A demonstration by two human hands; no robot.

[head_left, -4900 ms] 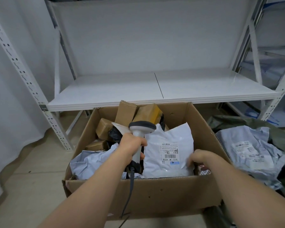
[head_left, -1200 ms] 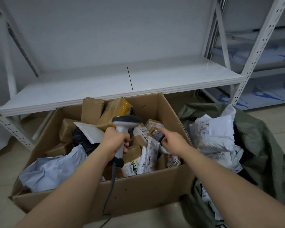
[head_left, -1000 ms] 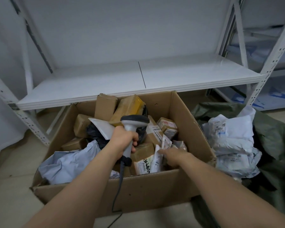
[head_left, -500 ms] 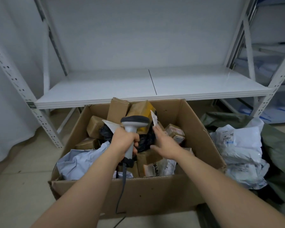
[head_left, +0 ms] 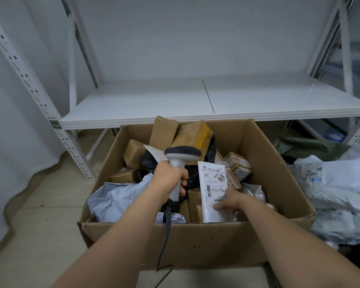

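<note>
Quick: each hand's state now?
Left hand: grips the grey corded barcode scanner by its handle.
Right hand: pinches the flat white labelled plastic mailer.

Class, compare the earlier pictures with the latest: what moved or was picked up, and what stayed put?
The right hand took a white packet from among the parcels, lifted it and now holds it, label showing, beside the scanner. The left hand still grips the scanner; the cardboard box stayed put.

A white shelf (head_left: 154, 104) stands against the wall; a green sack (head_left: 312, 145) holds white mailers (head_left: 339, 183).
</note>
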